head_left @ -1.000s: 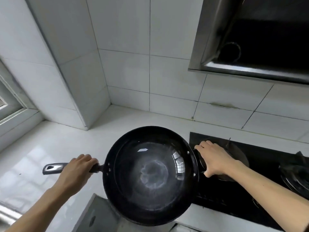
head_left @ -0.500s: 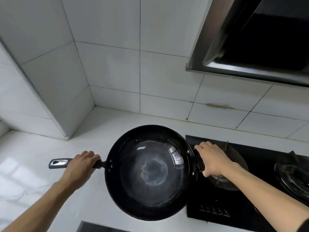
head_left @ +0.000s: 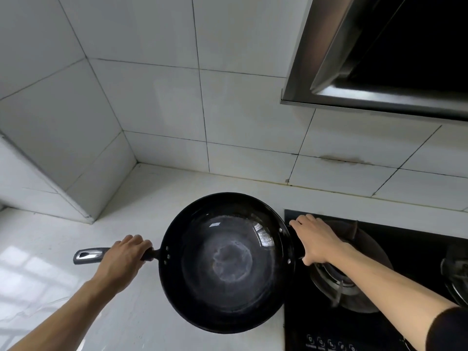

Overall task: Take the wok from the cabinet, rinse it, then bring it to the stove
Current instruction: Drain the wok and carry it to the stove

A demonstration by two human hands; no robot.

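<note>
Both hands grip the wok (head_left: 225, 262): left hand (head_left: 121, 262) round its long handle, right hand (head_left: 316, 241) on the side handle. It hangs over the counter (head_left: 63, 249), just beside the stove (head_left: 379, 325). Judging by this, carrying is underway; next, shift it right onto the burner (head_left: 352, 282).

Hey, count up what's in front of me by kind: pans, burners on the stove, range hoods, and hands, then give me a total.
Pans: 1, the black round metal wok, gripped by both hands, left and right.
Burners: 2, a near gas burner and a far gas burner at the right edge.
Range hoods: 1, the steel range hood.
Hands: 2.
Total: 6.
</note>
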